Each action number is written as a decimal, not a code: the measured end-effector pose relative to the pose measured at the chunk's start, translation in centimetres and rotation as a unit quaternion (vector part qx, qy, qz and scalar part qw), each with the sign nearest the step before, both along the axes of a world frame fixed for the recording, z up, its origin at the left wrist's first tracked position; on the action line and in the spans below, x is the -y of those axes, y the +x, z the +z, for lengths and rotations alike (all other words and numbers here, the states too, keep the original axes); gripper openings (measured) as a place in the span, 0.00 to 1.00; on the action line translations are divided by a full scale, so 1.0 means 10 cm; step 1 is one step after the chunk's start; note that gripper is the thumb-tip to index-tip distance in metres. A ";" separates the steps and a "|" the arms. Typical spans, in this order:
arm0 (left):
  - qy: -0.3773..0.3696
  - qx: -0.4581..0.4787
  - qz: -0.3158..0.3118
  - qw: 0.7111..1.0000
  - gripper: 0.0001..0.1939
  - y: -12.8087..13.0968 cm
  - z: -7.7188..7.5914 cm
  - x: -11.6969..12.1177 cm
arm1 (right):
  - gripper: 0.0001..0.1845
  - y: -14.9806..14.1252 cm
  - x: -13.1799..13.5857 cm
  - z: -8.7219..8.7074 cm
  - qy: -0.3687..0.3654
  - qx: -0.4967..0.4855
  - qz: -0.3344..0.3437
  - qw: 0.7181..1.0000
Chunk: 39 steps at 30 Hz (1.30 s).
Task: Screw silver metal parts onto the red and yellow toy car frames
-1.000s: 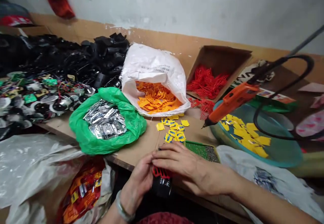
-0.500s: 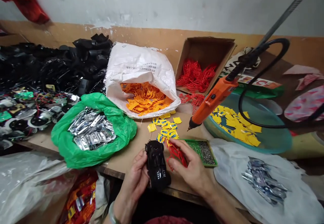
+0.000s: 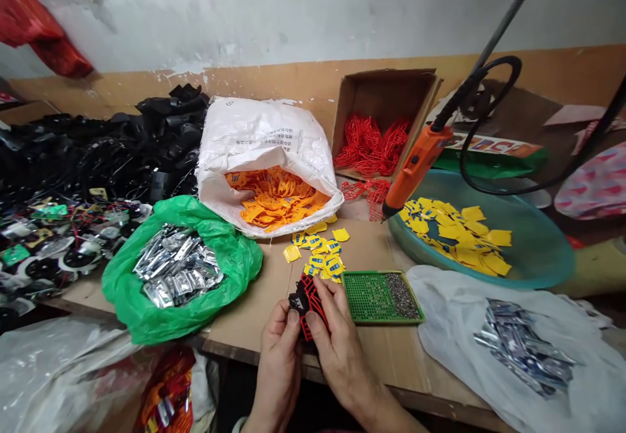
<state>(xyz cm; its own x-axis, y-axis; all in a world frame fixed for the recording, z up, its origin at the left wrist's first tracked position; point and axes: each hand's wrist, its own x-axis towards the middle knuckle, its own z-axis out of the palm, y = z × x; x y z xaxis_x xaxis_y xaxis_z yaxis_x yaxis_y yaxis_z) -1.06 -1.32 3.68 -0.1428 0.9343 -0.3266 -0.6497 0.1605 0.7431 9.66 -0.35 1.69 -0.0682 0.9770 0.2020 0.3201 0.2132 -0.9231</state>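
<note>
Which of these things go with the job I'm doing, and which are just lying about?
Probably the job:
- black piece, held
- red frame, held
- boxed red frames
- screwdriver
- green tray

Seemingly just lying about:
- red bag
- pink-patterned cloth
- green packet

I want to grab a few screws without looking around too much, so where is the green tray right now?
In the head view, the green tray lies just right of the right hand, in front of the teal basin.

The wall [image 3: 313, 22] is whitish above an orange band [image 3: 171, 84] (its paint chipped), behind a brown table [image 3: 244, 315].
</note>
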 end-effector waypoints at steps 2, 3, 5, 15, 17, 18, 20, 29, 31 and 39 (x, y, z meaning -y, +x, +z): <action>0.001 -0.004 -0.002 1.000 0.18 0.01 0.01 0.00 | 0.27 0.03 -0.02 0.01 -0.011 0.004 0.013 1.000; -0.002 0.000 -0.001 1.000 0.18 0.02 0.02 0.00 | 0.27 0.04 -0.04 0.02 -0.020 0.001 0.023 1.000; -0.013 0.021 0.000 1.000 0.19 0.03 0.05 0.00 | 0.26 0.06 -0.06 0.04 -0.038 -0.006 0.044 0.998; -0.060 -0.038 0.027 0.997 0.22 -0.14 0.16 -0.03 | 0.32 0.04 0.01 0.17 -0.100 -0.170 0.162 0.967; -0.081 0.002 0.017 0.997 0.22 -0.24 0.13 -0.03 | 0.30 0.09 0.02 0.16 -0.139 -0.243 0.123 0.952; -0.087 0.020 0.013 0.996 0.22 -0.27 0.11 -0.03 | 0.29 0.11 0.03 0.16 -0.159 -0.254 0.101 0.949; -0.095 0.049 0.012 0.994 0.21 -0.31 0.09 -0.02 | 0.30 0.14 0.07 0.16 -0.205 -0.248 0.093 0.942; -0.069 0.016 0.004 0.997 0.22 -0.20 0.07 0.01 | 0.33 0.07 0.23 0.13 -0.235 -0.269 0.075 0.931; -0.075 -0.011 -0.007 0.997 0.23 -0.20 0.08 0.05 | 0.31 0.08 0.23 0.12 -0.230 -0.265 0.071 0.934; -0.035 -0.075 -0.002 0.997 0.30 -0.13 0.03 0.14 | 0.26 0.12 0.28 0.06 -0.178 -0.242 0.090 0.949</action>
<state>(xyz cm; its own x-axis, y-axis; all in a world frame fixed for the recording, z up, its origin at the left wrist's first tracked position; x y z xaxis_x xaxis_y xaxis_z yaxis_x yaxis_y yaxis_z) -2.40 -2.68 3.95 -0.1914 0.9107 -0.3662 -0.5307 0.2178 0.8191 10.87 -3.16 2.26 -0.2247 0.9703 -0.0894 -0.1723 -0.1298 -0.9765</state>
